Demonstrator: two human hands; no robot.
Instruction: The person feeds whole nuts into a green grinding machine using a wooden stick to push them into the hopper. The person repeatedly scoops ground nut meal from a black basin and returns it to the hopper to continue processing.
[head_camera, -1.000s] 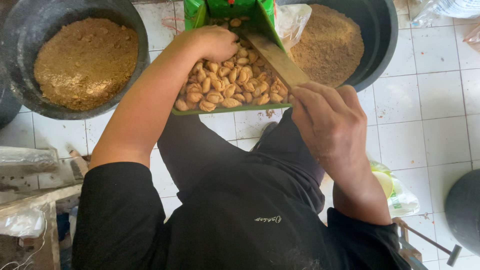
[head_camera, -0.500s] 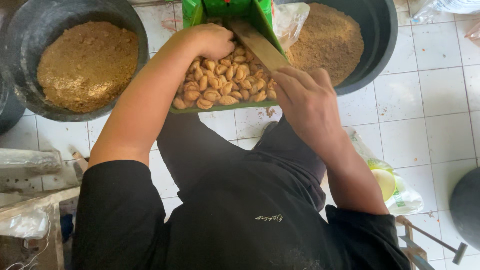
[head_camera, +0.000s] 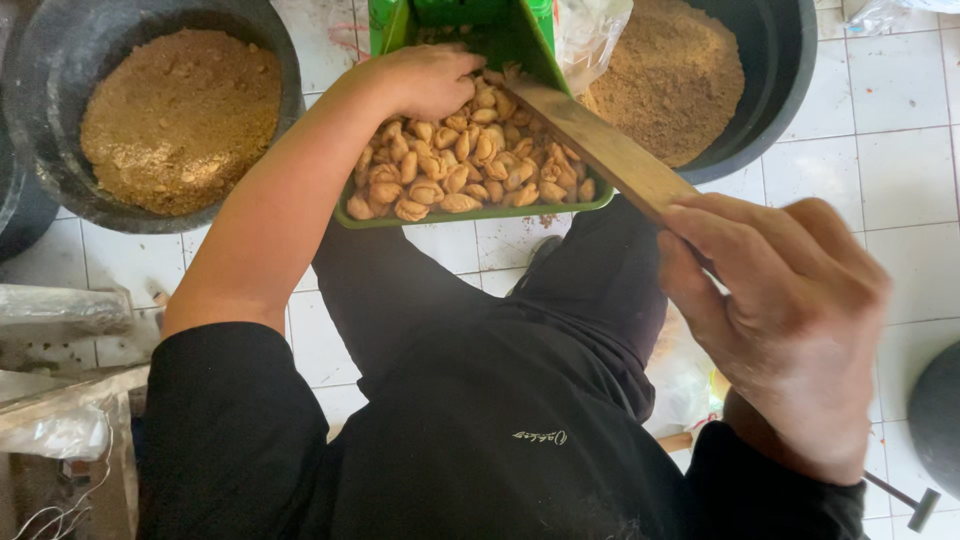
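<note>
Two hands work: left hand (head_camera: 425, 80) at 12 o'clock curls over shells (head_camera: 465, 170) in green tray (head_camera: 480, 215); right hand (head_camera: 790, 320) at 3 o'clock grips wooden stick (head_camera: 600, 145).

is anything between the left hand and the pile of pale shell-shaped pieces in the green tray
Nothing visible does. The left hand already rests on the pale pieces at the far end of the green tray. The wooden stick, held by the right hand, lies along the tray's right side.

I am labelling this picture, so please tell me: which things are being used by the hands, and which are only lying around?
In use:
left hand
right hand
wooden stick
green tray
shell-shaped pieces

Lying about:
left tub of brown crumbs
right tub of brown crumbs
plastic bag
hammer
</note>
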